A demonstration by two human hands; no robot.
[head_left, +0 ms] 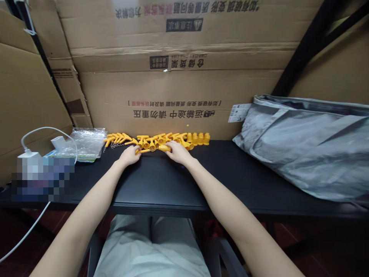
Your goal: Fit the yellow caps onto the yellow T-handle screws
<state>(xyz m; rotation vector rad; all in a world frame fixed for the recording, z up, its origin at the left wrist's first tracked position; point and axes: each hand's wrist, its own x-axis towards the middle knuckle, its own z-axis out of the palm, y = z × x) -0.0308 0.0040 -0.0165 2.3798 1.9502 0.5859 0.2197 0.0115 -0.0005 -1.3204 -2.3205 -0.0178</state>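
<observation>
My left hand (129, 156) is closed at the front of a row of yellow plastic parts, gripping a thin yellow threaded piece (144, 151) that points right. Closed around a thicker yellow ribbed piece (164, 148) is my right hand (179, 153), a short way to the right. Behind both hands lie several yellow T-shaped parts with flared ends (158, 139). Yellow angled handle-like parts (118, 137) are lined up to the left, with small metal springs or screws (117, 145) beside them. Several yellow cup-like caps (200, 139) stand on the right.
The black table (161, 181) backs onto a large cardboard sheet (178, 84). Clear plastic bags (88, 140) lie at left, near a white charger (30, 163) with a cable and a blurred-out item (49, 181). A big grey bag (305, 146) covers the right side.
</observation>
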